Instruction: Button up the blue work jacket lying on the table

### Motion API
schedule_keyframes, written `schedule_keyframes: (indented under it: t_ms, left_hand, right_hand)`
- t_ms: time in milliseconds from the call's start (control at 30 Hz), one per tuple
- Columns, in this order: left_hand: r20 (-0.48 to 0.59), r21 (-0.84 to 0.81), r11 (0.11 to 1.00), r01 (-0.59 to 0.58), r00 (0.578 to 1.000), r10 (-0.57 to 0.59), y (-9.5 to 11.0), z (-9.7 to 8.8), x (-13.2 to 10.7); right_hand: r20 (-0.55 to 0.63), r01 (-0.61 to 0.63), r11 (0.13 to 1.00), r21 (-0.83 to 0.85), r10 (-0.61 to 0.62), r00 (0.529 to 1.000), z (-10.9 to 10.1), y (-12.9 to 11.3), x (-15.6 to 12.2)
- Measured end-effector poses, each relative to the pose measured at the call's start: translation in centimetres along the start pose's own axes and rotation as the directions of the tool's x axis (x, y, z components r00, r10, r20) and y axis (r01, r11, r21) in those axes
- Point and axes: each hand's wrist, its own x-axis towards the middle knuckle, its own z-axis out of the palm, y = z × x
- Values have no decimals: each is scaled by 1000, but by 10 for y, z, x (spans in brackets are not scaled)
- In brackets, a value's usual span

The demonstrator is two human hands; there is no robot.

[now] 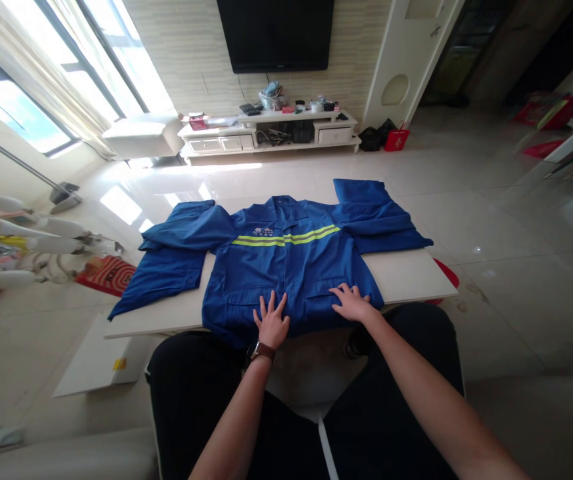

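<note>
A blue work jacket [256, 267] lies front side up on a white table [401, 277], collar pointing away from me. Yellow-green and grey stripes [286, 239] cross its chest, with white lettering above them on the left. Its left-hand sleeve [186, 227] is bent at the table's left end, over more blue cloth [161, 283]; the right-hand sleeve [381, 217] is folded at the right. My left hand [272, 325], below a wristwatch, rests with spread fingers on the lower front near the middle. My right hand [351, 303] lies with fingers apart by the right pocket flap.
My knees in dark trousers flank the table's near edge. A white TV cabinet [336, 135] stands against the far wall. On the left are a white drying rack [6, 230] and a patterned red bag [109, 275]. Part of a red stool [445, 275] shows under the table's right end.
</note>
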Motion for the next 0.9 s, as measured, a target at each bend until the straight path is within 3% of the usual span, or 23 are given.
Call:
schedule_keyframes:
  t_ms: [100, 400, 733, 900]
  left_hand:
    - [73, -5, 1000, -4, 997, 4, -7, 7, 4]
    - [117, 52, 999, 8, 993, -14, -6, 5, 5]
    - [61, 101, 994, 51, 997, -57, 12, 13, -3]
    - [25, 120, 991, 56, 998, -59, 12, 18, -3]
  right_hand:
    - [-115, -40, 999, 36, 44, 992, -7, 6, 6]
    - [-92, -203, 979, 32, 205, 974, -28, 15, 10]
    - [-91, -254, 967, 2, 253, 963, 2, -14, 20]
    - [-105, -242, 970, -10, 240, 965, 6, -16, 21]
